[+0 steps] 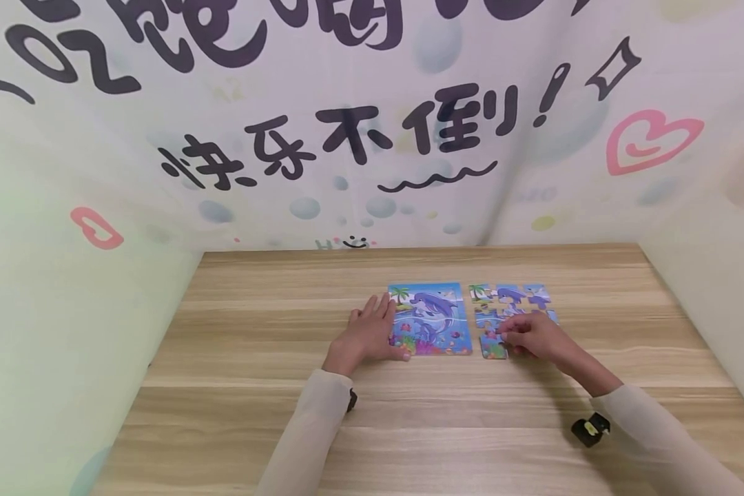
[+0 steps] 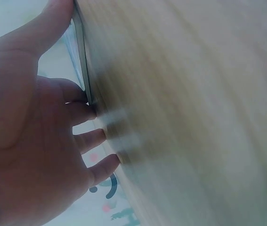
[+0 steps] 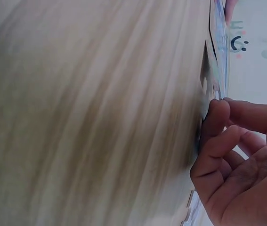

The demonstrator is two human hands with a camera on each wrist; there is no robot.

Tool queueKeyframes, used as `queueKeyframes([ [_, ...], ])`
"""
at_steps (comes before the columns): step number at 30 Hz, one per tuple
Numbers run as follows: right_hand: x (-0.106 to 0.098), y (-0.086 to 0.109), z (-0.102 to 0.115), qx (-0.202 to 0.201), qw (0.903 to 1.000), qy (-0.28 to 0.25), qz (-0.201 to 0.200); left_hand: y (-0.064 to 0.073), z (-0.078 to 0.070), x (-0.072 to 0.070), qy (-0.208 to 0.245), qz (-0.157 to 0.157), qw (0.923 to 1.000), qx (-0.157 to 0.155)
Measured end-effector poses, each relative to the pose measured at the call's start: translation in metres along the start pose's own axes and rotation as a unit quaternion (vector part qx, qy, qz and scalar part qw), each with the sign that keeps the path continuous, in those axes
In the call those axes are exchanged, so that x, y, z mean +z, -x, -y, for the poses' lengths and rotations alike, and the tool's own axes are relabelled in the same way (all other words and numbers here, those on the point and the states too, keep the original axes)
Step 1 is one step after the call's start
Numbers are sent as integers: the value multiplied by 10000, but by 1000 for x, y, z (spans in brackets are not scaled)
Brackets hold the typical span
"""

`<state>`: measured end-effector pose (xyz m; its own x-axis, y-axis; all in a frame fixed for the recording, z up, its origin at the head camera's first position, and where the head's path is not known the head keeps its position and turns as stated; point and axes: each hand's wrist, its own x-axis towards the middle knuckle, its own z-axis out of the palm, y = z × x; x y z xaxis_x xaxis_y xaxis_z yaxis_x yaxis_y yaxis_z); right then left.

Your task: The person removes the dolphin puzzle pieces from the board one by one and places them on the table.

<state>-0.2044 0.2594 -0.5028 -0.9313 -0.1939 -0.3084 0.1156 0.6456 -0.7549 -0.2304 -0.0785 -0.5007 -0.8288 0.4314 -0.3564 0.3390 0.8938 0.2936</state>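
A square dolphin picture board (image 1: 430,320) lies on the table with my left hand (image 1: 367,332) at its left edge. That hand's fingers are extended, with the thumb at the lower left corner; in the left wrist view, the left hand (image 2: 34,127) touches the board's edge (image 2: 82,56). To the right lie several jigsaw pieces (image 1: 487,318) showing a similar dolphin scene, with small gaps between some. My right hand (image 1: 533,335) pinches the lower left jigsaw piece (image 1: 493,346) by its right side. In the right wrist view, thumb and fingertips (image 3: 217,113) meet at the edge of that piece.
The wood-grain table (image 1: 409,427) extends around the board and pieces. Behind it hangs a printed backdrop (image 1: 347,200) with large black characters, and pale walls stand left and right. A small black device (image 1: 590,430) sits by the right cuff.
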Motion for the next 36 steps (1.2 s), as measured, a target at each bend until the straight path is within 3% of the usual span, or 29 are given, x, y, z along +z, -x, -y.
queueKeyframes([
  [6, 3, -4, -3, -73, 9995, 306, -100, 0, 1, 0, 34, 4, 10000, 13],
  [14, 10, -5, -4, -508, 9934, 954, -394, 0, 0, 1, -61, -2, 10000, 2],
  [26, 10, -9, 9, -893, 9867, 1308, -373, 0, -1, -3, -22, 51, 10000, 12],
  [36, 34, -23, 36, -1549, 9795, 1267, -212, 2, -3, -4, -33, 84, 10000, -19],
])
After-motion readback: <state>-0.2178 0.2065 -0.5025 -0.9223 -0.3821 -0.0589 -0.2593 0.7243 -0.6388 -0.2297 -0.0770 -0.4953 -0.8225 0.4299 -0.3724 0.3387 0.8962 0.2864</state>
